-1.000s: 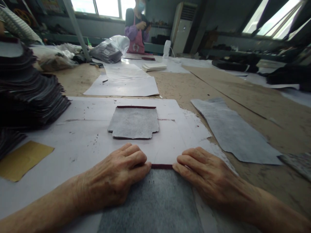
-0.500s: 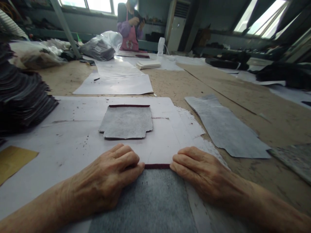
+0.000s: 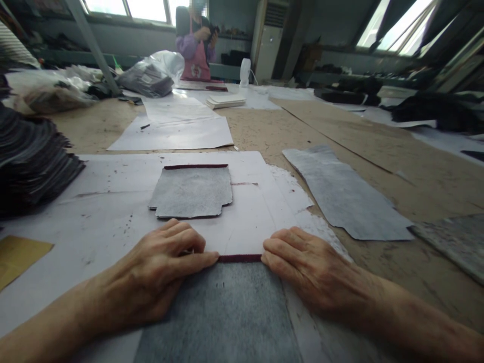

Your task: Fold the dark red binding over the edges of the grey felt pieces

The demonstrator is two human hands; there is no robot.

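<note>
The broad tan table (image 3: 260,128) bears a scuffed white paper sheet (image 3: 245,217), apparently smooth backing for the fibrous grey panel (image 3: 230,317) before me. My left hand (image 3: 161,264) and right hand (image 3: 313,264), curled, touch its straight maroon edge (image 3: 240,258) from either side, likely steadying it; whether they pinch, I cannot tell.

Brown tabletop (image 3: 260,132), white sheets (image 3: 94,206) on it, plastic bags (image 3: 151,75)

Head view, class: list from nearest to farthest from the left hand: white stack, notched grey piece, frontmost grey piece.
1. Frontmost grey piece: touching the left hand, to its right.
2. Notched grey piece: ahead, just beyond the hand.
3. White stack: farthest ahead, slightly right.
</note>
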